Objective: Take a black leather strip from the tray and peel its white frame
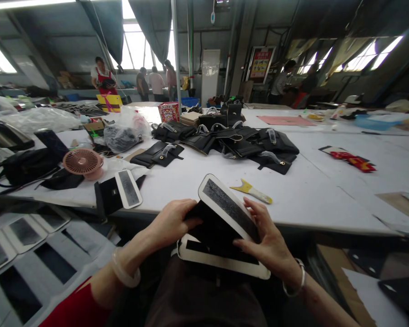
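Fan [83, 162] in pink stood at the far left of the white table [327, 190]. Nearer, the left hand [172, 222] gripped a black leather piece [211, 231] sandwiched between white templates [225, 204] over the lap; the right hand [267, 238] clasped its other side. Beyond lay a yellow-handled scraper [252, 190].

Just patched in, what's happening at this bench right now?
A person seated at a white work table holds a black leather piece sandwiched between two white templates over their lap. The left hand grips the left edge; the right hand steadies the right side. On the table beyond lie a yellow-handled tool, a pile of black leather pieces, another template and a pink fan. Other people stand at the far end.
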`<state>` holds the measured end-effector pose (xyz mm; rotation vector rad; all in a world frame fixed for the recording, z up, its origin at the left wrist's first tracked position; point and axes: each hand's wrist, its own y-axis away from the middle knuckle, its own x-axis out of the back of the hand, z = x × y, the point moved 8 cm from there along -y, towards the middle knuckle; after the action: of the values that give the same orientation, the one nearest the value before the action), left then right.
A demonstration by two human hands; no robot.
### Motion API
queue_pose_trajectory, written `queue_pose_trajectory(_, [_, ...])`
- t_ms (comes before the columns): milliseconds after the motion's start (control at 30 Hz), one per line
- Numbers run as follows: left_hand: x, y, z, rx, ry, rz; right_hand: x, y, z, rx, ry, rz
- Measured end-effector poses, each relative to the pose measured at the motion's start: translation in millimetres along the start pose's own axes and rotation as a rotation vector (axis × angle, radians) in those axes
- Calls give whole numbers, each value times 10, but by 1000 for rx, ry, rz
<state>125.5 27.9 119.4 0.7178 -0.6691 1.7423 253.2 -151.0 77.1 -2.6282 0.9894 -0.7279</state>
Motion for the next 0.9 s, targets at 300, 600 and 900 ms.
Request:
queue_pose_trajectory(300, [-124, -57, -35, 3, -99, -66, -22, 27, 109, 11, 90, -9])
queue_pose_trajectory(600, [-672, -51, -328, 19, -56, -132, 54, 228, 164, 61, 441, -62])
queue_pose_trajectory(900, [-618, 174, -532, 84, 104, -59, -30, 351, 188, 170, 749, -179])
